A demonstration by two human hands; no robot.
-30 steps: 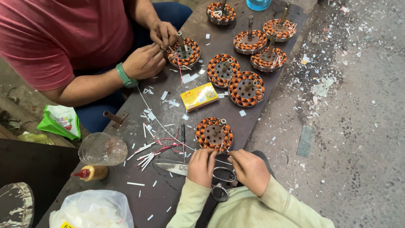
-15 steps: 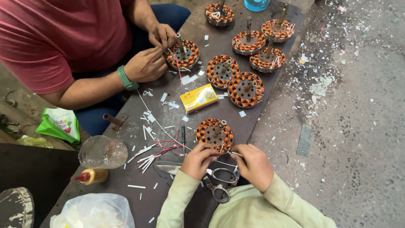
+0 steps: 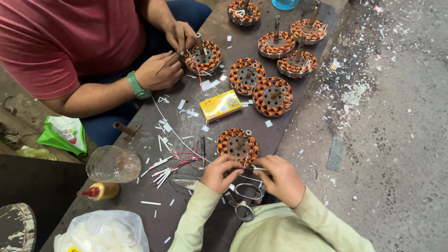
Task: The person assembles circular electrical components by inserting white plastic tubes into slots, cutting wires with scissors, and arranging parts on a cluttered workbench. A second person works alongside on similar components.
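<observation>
2 hands pinch 1 thin white sleeve (image 3: 255,168) between them: left hand (image 3: 223,171), right hand (image 3: 276,176). It sits just beside the wound coil (image 3: 238,145) on the bench (image 3: 298,100). Likely light, flimsy; grip ends.

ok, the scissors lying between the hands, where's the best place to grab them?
Probably by the two loop handles: the scissors lie flat on the table with the loops toward the person, just under the right hand. Come from above on the near side; the blade end points away under the left hand.
</observation>
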